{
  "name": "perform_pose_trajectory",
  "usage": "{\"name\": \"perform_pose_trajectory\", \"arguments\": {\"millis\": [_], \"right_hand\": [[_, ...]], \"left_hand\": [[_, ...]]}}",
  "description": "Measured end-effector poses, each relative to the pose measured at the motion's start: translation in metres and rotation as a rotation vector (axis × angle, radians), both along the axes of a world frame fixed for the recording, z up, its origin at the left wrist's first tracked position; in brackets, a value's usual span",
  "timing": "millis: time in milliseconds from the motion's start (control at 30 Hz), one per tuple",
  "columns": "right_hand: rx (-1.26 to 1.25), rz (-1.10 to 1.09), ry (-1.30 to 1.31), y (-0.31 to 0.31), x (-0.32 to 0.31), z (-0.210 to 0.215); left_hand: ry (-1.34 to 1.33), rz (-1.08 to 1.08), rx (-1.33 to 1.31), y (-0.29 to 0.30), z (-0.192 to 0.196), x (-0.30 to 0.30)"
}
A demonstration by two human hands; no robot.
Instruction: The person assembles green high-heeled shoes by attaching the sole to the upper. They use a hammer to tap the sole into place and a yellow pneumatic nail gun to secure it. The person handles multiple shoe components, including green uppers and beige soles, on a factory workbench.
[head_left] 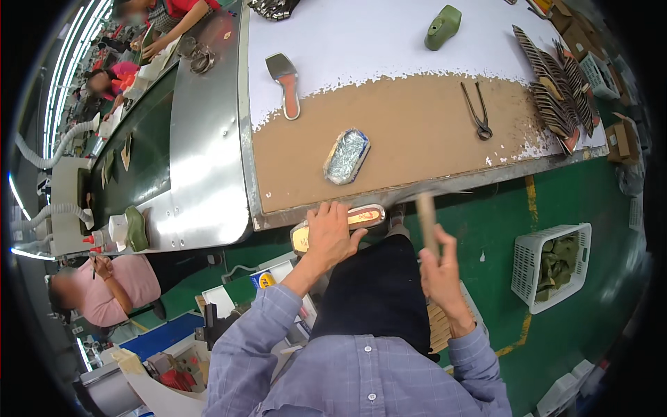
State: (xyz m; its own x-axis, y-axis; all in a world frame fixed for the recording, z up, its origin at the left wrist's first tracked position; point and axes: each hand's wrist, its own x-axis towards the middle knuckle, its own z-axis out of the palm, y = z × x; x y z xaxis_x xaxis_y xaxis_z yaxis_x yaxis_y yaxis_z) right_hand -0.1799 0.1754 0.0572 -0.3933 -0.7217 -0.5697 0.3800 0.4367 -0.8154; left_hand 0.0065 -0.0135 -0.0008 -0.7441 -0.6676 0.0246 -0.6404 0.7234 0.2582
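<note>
Near the table's front edge, a shoe on its last [367,216] lies with its yellow and brown underside facing up. My left hand [329,233] wraps over its middle and holds it above my lap. In my right hand [442,278] is a hammer [427,221], gripped by its wooden handle. Its dark head, smeared by motion, is to the right of the shoe and apart from it. On the table beyond my left hand sits an oval tin [347,156] of shiny contents.
Pincers [477,115], a flat grey-and-orange piece [285,87], a green shoe last [442,28] and striped pieces [559,87] lie on the table [396,125]. A white basket [552,302] of green pieces stands at right. A person in pink [114,288] works at left.
</note>
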Motion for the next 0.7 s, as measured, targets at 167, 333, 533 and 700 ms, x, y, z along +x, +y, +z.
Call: {"name": "perform_pose_trajectory", "arguments": {"millis": [167,333,533,700], "right_hand": [[-0.047,0.203,0.303,-0.001,-0.024,-0.003],[-0.273,0.277,0.944,0.005,-0.012,-0.026],[-0.243,0.649,1.458,0.023,-0.027,-0.085],[-0.001,0.438,1.566,-0.046,-0.075,-0.100]], "left_hand": [[-0.008,-0.001,0.040,-0.001,-0.001,0.003],[-0.008,0.002,0.056,-0.002,0.001,0.000],[-0.099,-0.034,0.010,-0.003,0.005,-0.004],[-0.298,-0.170,0.239,-0.022,-0.010,-0.025]]}}
